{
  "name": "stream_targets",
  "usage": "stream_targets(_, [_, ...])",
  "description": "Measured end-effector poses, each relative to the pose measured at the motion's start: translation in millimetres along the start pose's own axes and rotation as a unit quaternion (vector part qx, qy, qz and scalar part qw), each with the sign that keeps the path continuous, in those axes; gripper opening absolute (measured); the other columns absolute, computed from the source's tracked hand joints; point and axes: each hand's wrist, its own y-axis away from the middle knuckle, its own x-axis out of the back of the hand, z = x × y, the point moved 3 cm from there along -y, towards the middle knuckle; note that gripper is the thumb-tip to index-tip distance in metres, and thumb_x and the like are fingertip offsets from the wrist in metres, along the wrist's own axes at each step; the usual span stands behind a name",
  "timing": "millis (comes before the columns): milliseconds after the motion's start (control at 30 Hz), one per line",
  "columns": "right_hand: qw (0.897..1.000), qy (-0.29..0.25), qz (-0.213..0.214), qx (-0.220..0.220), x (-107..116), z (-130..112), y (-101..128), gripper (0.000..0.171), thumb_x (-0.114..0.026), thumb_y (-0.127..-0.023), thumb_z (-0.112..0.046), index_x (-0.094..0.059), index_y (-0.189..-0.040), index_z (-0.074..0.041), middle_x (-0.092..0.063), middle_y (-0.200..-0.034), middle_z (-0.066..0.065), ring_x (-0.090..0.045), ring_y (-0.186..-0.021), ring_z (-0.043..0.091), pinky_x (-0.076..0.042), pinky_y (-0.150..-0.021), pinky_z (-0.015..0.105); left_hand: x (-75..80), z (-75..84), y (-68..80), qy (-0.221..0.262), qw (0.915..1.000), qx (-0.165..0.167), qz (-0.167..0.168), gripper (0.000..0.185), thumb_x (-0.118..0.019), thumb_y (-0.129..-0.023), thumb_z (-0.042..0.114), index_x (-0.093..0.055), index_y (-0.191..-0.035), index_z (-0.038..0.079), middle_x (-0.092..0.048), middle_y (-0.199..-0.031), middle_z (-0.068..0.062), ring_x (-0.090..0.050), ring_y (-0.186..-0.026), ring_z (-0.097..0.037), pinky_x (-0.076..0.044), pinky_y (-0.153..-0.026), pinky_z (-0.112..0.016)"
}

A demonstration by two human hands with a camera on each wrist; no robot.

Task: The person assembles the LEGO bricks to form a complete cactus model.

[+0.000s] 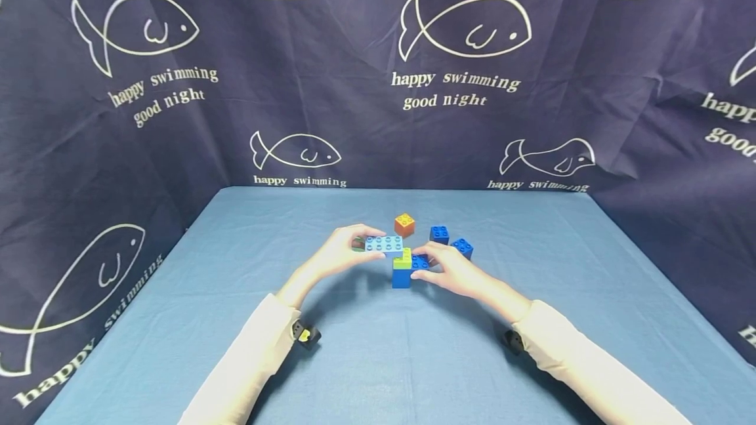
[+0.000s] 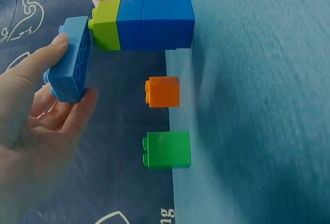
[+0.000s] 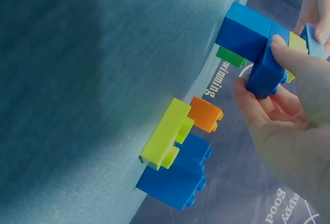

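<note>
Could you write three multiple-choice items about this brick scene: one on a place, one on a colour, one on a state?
1. Where is the orange brick?
A. behind the stack
B. in the left hand
C. on top of the stack

2. What colour is the brick just under the long brick?
A. red
B. lime green
C. white

3. How is the left hand?
A. lying flat on the table
B. holding the long brick
C. out of view

Answers
1. A: in the head view it stands alone on the table, beyond the stack.
2. B: the lime brick tops the blue stack, next to the long one.
3. B: fingers and thumb pinch the long brick, while the right hand holds the stack.
</note>
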Motion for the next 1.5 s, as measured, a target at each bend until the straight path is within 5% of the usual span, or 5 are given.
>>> stream_targets(433, [1.0, -0.003, -0.004, 0.003, 1, -1, -2, 0.047, -0.064, -0.076, -0.037, -0.055, -0.113, -0.01, -0.059, -0.101, 0.005, -0.057, -0.086, 0.016, -0.051, -0.072, 0.031, 4.4, 36.7, 7.0, -0.007, 0.9999, -0.007, -0.01, 0.037, -0.069, -0.075, 0.016, -0.059, -0.109, 0.005, -0.06, -0.106, -0.009, -0.056, -0.092, -0.019, -0.047, -0.082, -0.033])
stream_targets(600, [1.0, -0.004, -0.004, 0.008, 1, -2, -2, 0.047, -0.063, -0.076, -0.039, -0.055, -0.113, -0.01, -0.059, -0.102, 0.005, -0.057, -0.087, 0.016, -0.051, -0.073, 0.032, 0.3, 31.1, 2.7, -0.002, 0.9997, -0.018, -0.016, 0.04, -0.068, -0.075, 0.019, -0.058, -0.111, 0.004, -0.06, -0.107, -0.008, -0.056, -0.094, -0.018, -0.047, -0.082, -0.032])
stream_targets(867, [1.0, -0.001, 0.003, 0.012, 1, -2, -2, 0.043, -0.066, -0.076, -0.031, -0.056, -0.111, -0.009, -0.059, -0.101, 0.005, -0.057, -0.086, 0.015, -0.051, -0.071, 0.032, -7.8, 6.9, -7.8, -0.004, 0.9992, -0.036, -0.018, 0.04, -0.069, -0.073, 0.034, -0.06, -0.11, 0.022, -0.06, -0.106, 0.008, -0.054, -0.093, -0.005, -0.047, -0.077, -0.022])
stream_targets(1500, [1.0, -0.005, -0.008, -0.002, 1, -2, 0, 0.042, -0.065, -0.077, -0.028, -0.055, -0.112, -0.007, -0.059, -0.101, 0.006, -0.057, -0.087, 0.016, -0.051, -0.073, 0.033, -12.7, 10.5, -10.2, -0.032, 0.9954, -0.081, -0.04, 0.035, -0.067, -0.075, 0.034, -0.059, -0.108, 0.024, -0.058, -0.105, 0.011, -0.053, -0.094, -0.005, -0.047, -0.077, -0.026])
